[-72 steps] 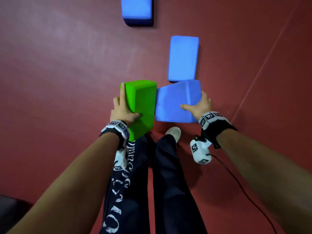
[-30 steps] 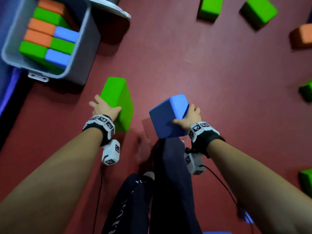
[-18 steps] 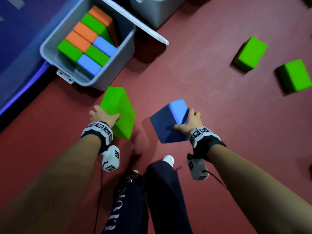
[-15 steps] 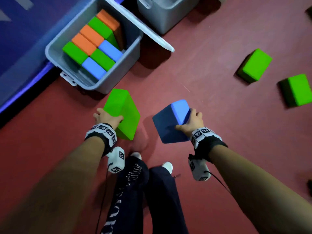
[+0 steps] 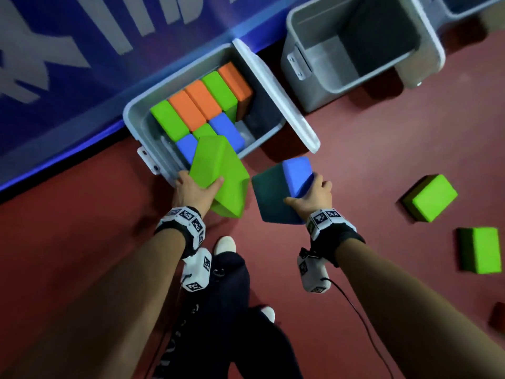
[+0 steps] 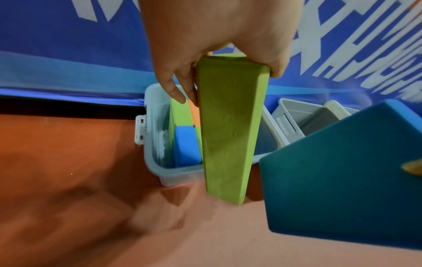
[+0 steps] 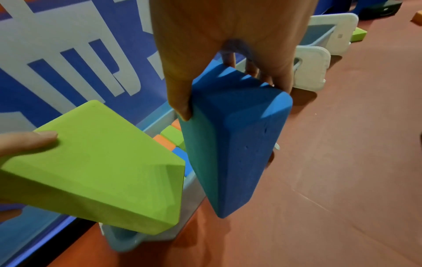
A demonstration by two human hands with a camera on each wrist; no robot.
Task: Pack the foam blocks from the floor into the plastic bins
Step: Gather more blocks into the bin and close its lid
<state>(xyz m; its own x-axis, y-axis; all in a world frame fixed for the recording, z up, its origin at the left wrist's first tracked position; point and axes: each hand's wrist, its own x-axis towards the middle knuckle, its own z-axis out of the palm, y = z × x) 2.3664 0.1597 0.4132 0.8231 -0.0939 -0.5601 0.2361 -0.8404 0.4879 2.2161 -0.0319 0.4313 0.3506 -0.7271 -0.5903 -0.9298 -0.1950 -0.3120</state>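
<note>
Both hands are loaded up here. The left hand (image 5: 195, 193) has its grip wrapped over one end of a green foam block (image 5: 218, 173), thumb on one broad face and fingers on the other, and the block hangs tilted in the air right over the near rim of the grey plastic bin (image 5: 131, 124). It's a chunky brick shape, bright lime, matte, with softly rounded edges, and the wrist view shows faint scuffing down its narrow side.

The right hand (image 5: 311, 198) pinches a blue foam block (image 5: 284, 190) by its end the same way, held in the air just right of the green one and over the red floor (image 5: 382, 149), not above the bin. Same brick shape, with a few tiny pits in the foam visible up close.

The bin sits against a blue banner (image 5: 68, 50) and is mostly packed: orange, green and blue blocks standing in neat rows, with a dark gap on its right side. Its white lid (image 5: 276, 97) stands open at that side. A second grey bin (image 5: 363, 47) sits beyond it. Two more green blocks (image 5: 429, 196) (image 5: 481, 254) lie on the floor off to the right.
</note>
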